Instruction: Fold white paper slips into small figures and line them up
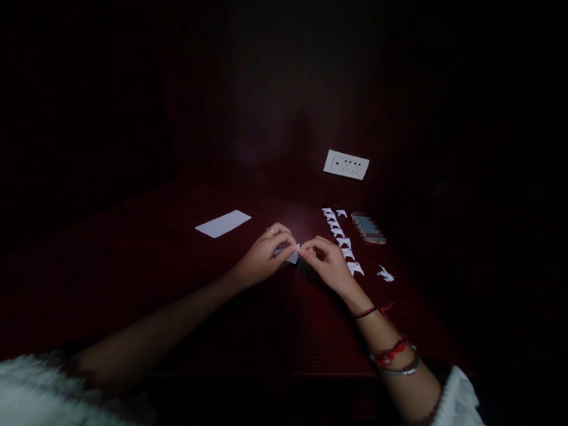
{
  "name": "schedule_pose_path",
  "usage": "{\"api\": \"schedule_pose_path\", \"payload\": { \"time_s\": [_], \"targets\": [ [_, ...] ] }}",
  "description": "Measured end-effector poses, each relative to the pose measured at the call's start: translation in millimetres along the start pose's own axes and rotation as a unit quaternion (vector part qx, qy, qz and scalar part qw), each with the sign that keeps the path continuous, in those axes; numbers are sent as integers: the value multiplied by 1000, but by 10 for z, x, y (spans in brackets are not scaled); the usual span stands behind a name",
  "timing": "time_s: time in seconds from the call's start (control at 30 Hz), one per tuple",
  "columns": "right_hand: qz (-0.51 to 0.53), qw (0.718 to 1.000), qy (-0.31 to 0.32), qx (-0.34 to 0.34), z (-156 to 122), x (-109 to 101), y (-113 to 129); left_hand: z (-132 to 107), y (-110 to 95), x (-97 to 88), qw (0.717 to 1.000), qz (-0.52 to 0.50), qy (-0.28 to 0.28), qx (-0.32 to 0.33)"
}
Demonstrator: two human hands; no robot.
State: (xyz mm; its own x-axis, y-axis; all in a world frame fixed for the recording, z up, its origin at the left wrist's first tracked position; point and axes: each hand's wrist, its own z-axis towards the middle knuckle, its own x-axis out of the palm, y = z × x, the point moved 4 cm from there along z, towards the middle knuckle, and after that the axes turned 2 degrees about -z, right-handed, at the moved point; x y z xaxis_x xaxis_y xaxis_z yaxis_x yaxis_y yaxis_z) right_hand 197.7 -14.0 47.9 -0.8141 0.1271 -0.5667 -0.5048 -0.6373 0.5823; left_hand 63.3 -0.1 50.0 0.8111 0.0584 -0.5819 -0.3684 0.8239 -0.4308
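A small piece of white paper [292,256] is held up between both hands over the dark red table. My left hand [268,251], with a ring on one finger, pinches its left side. At the paper's upper right edge, the thumb and fingertips of my right hand [327,260] are pressed together. The fingers partly cover the paper, so its folds cannot be made out. Just right of my right hand runs a row of several small folded white paper pieces [344,243].
A flat white paper strip [223,224] lies on the table [129,260] to the left. Beyond the folded row is a phone-like blurred object [368,227]. A crumpled white scrap [385,274] lies nearer. A white socket plate [346,165] is on the back wall.
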Motion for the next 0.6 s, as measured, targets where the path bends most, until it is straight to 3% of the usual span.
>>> {"api": "schedule_pose_path", "payload": {
  "time_s": [0.2,0.6],
  "targets": [
    [-11,1000,10,2,4,-10,48,-11,-23,11,1000,1,20,1],
    [74,997,10,33,4,33,-30,-23,-24,15,1000,-16,-3,-4]
  ]
}}
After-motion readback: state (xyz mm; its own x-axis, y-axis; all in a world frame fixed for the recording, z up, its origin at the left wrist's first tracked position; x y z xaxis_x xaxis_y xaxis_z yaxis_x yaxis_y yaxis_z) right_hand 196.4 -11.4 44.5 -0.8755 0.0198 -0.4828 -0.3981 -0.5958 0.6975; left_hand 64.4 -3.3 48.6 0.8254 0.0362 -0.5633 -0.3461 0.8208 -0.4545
